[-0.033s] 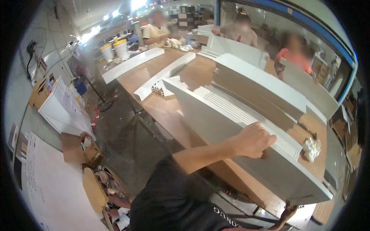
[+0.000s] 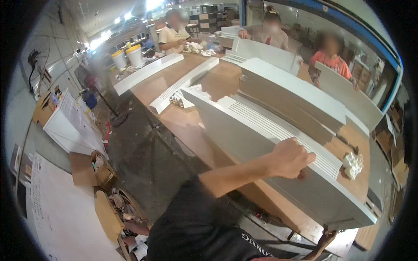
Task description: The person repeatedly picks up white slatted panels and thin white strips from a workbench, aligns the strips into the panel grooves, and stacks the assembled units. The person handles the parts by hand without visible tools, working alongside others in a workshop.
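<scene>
A long pale grey-white panel (image 2: 244,141) stands tilted on its long edge along the near side of the table. My left hand (image 2: 289,158) is closed in a fist against its face, just below the upper edge; whatever lies inside the fingers is hidden. At the panel's lower right corner, my right hand (image 2: 327,238) grips the edge from below, its fingers partly covered. Behind this panel lies a stack of white ridged strips (image 2: 270,124). A crumpled white cloth (image 2: 352,165) rests near the right end of the table.
The brown table (image 2: 174,128) also bears a large white panel (image 2: 296,85), long white strips (image 2: 185,85) and a dark-handled tool (image 2: 347,142). Three co-workers stand along its far side, two with panels. White buckets (image 2: 135,55), a standing fan (image 2: 115,117) and cardboard boxes (image 2: 104,174) are left.
My left fist has shifted very slightly to the right on the panel. The view has moved a little; the co-worker in orange has become sharper.
</scene>
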### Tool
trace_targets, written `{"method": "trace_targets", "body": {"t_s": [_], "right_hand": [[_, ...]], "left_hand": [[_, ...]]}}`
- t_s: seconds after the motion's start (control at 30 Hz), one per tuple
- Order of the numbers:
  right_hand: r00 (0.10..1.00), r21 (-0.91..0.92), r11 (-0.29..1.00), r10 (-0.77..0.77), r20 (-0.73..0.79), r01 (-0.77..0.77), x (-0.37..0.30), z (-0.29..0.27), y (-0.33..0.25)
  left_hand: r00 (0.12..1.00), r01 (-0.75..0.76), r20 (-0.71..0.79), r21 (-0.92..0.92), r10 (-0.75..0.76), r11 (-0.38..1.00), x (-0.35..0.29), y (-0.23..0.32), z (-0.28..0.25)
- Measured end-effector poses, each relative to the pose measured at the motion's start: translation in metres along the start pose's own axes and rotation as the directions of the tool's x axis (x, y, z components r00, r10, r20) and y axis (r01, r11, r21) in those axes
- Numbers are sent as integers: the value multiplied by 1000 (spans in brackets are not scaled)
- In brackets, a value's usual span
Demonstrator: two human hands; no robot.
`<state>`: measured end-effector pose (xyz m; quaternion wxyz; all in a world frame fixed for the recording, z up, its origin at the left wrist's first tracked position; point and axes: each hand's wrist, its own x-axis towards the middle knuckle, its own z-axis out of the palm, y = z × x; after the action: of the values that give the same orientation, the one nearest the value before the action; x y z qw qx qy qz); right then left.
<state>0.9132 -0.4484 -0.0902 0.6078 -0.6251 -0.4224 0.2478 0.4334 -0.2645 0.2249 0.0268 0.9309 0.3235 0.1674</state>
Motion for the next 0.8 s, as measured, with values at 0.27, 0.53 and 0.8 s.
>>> {"method": "trace_targets", "body": {"t_s": [0.27, 0.53, 0.8], "right_hand": [[994, -143, 988, -62, -85, 50, -31, 3, 60], [966, -428, 893, 27, -256, -138, -39, 49, 31], [944, -565, 821, -112, -310, -88, -46, 52, 33]], "left_hand": [[988, -24, -153, -2, 24, 1000, 22, 18, 59], [985, 42, -165, -8, -43, 999, 24, 15, 68], [991, 37, -132, 26, -33, 999, 25, 21, 60]]}}
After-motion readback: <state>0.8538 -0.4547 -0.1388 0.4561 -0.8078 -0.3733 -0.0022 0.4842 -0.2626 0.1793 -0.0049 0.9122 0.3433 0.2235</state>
